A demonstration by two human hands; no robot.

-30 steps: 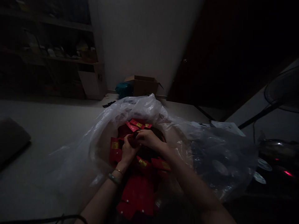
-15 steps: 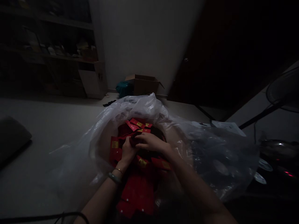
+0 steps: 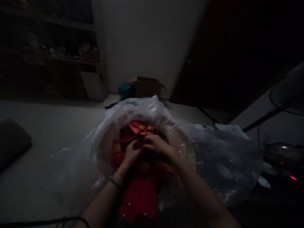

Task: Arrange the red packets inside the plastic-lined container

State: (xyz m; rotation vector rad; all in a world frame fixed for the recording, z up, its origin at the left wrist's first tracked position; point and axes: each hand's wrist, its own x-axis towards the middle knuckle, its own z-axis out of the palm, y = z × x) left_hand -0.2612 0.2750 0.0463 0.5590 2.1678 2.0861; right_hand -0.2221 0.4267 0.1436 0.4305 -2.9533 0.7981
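My left hand (image 3: 131, 154) and my right hand (image 3: 157, 145) meet over a heap of red packets (image 3: 140, 125) with gold print. The fingers of both hands are bent around a dark red packet (image 3: 137, 144) held between them; in the dim light its shape is hardly visible. A bangle and a thin bracelet circle my left wrist. The heap lies inside a large clear plastic bag (image 3: 99, 133) with its mouth spread wide. Nearer to me, plain red packets (image 3: 140, 196) lie below my forearms.
Beyond the bag, an open cardboard box (image 3: 148, 87) and a teal bag (image 3: 127, 91) stand against the wall. Shelves (image 3: 68, 58) are at the left, a dark door (image 3: 225, 57) at the right. A fan (image 3: 288, 91) and a dark device with red lights (image 3: 285, 171) are at far right.
My fingers have drawn closer together around the red packet, and my right hand has curled more. The bag and the room look the same.
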